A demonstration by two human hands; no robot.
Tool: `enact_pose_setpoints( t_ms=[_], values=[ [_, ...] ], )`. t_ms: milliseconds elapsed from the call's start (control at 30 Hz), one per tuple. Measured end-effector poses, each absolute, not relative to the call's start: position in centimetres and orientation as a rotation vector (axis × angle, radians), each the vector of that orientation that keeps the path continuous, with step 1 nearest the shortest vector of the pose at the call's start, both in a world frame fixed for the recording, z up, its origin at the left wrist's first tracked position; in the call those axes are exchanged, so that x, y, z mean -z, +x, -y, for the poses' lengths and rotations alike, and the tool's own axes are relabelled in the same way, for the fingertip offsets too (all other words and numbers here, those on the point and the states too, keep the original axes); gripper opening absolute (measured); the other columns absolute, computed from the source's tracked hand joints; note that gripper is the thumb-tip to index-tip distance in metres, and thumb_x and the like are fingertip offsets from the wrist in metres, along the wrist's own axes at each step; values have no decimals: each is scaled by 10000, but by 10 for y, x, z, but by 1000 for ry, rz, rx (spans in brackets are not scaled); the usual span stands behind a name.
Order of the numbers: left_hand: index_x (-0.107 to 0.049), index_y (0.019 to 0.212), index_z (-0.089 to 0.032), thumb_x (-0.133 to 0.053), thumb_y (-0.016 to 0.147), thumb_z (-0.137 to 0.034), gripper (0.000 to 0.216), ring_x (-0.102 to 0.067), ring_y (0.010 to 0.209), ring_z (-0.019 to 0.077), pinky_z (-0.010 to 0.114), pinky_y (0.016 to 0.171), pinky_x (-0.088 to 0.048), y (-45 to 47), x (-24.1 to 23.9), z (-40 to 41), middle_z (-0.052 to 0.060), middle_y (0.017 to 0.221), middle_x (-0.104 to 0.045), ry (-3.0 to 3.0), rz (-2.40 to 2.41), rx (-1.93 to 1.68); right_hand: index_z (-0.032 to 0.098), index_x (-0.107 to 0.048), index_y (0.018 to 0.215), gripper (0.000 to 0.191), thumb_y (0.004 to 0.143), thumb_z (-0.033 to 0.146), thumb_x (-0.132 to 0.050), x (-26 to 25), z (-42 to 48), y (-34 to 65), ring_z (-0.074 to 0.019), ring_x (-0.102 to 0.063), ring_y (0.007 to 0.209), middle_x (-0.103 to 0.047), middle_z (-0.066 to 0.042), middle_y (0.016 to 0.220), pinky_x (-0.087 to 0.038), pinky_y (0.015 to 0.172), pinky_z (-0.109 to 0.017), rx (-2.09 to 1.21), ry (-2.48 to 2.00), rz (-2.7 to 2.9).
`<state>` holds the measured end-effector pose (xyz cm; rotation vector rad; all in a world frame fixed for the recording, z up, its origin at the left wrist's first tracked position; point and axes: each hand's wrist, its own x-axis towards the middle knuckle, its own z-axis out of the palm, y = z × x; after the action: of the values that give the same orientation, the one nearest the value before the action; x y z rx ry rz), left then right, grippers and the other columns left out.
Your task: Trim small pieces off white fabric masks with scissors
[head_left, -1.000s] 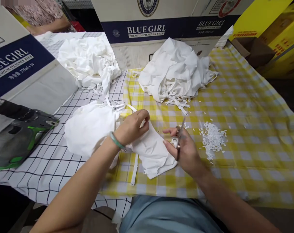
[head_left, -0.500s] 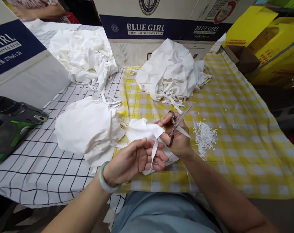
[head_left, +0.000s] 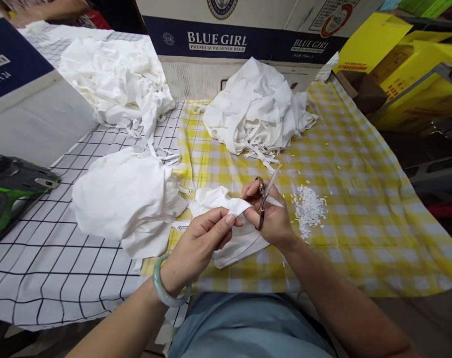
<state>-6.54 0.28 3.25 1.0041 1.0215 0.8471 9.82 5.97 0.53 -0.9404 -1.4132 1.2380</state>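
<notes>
My left hand point(head_left: 199, 243) pinches the edge of a small white cloth piece point(head_left: 226, 226) lying on the yellow checked tablecloth point(head_left: 360, 199). My right hand point(head_left: 272, 216) grips a pair of scissors point(head_left: 265, 196), blades pointing up and away, and its fingertips touch the same cloth edge. A green bangle point(head_left: 162, 286) sits on my left wrist. A little heap of white snippets point(head_left: 308, 209) lies just right of my right hand.
A rounded white cloth bundle point(head_left: 121, 196) sits left of my hands on the black-grid cloth point(head_left: 54, 258). Two bigger white cloth piles point(head_left: 259, 109) point(head_left: 114, 82) lie farther back. Blue Girl cartons point(head_left: 241, 42) stand behind. A green and black power tool point(head_left: 10, 186) lies far left. Yellow boxes point(head_left: 415, 74) stand at right.
My left hand came down from on top of the cloth to its near edge, opened, then closed into a pinch. My right hand with the scissors moved up to the cloth.
</notes>
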Motion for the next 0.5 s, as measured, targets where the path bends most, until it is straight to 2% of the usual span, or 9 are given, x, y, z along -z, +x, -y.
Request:
enact_pose_setpoints(
  t_ms=[100,167,233,267,367,433,500],
  values=[
    [-680,781,-173,-558,941,-353,269,-490,730,154,285,674,-424,-68,-45,-6,34,750,-508,1377,-1111,-934,233,-480,838,305,688,237,-746,-5,-56,94,-140,-562,755,-547,12,827,-496,693,-277,-1417,-957,1367],
    [-712,784,-190,-592,917,-264,195,-528,972,212,337,872,-438,-67,-48,-9,80,931,-560,1588,-1162,-1075,231,-469,805,353,671,290,-790,-3,-49,86,-129,-544,702,-538,21,799,-492,641,-262,-1567,-942,1313],
    [-737,852,-208,-579,923,-219,173,-509,1108,235,351,946,-425,-65,-45,-11,94,1049,-572,1538,-1126,-1202,234,-455,803,363,703,366,-779,1,-39,77,-119,-525,668,-520,31,775,-497,632,-262,-1662,-898,1226],
    [-737,864,-209,-564,934,-219,186,-526,1082,225,332,899,-449,-62,-41,-12,91,1062,-572,1419,-1071,-1235,235,-450,811,349,737,398,-750,2,-35,75,-118,-523,665,-512,32,772,-504,648,-269,-1693,-875,1199],
    [-706,805,-179,-533,956,-248,240,-531,780,128,251,662,-445,-51,-25,-13,58,997,-527,996,-946,-1286,237,-468,884,290,810,417,-683,1,-25,83,-129,-538,709,-525,19,824,-510,706,-299,-1702,-895,1303],
    [-676,762,-159,-538,955,-254,255,-460,662,77,227,604,-407,-42,-16,-11,39,992,-492,861,-946,-1278,228,-499,937,308,800,408,-708,-4,-23,102,-151,-543,758,-549,-4,878,-496,718,-314,-1589,-1039,1546],
    [-663,760,-156,-533,960,-263,262,-431,635,59,215,588,-392,-33,-12,-9,33,1031,-483,835,-980,-1242,208,-533,919,357,761,441,-752,-11,-22,124,-184,-531,798,-566,-27,880,-471,729,-337,-1314,-1233,1791]
  ],
)
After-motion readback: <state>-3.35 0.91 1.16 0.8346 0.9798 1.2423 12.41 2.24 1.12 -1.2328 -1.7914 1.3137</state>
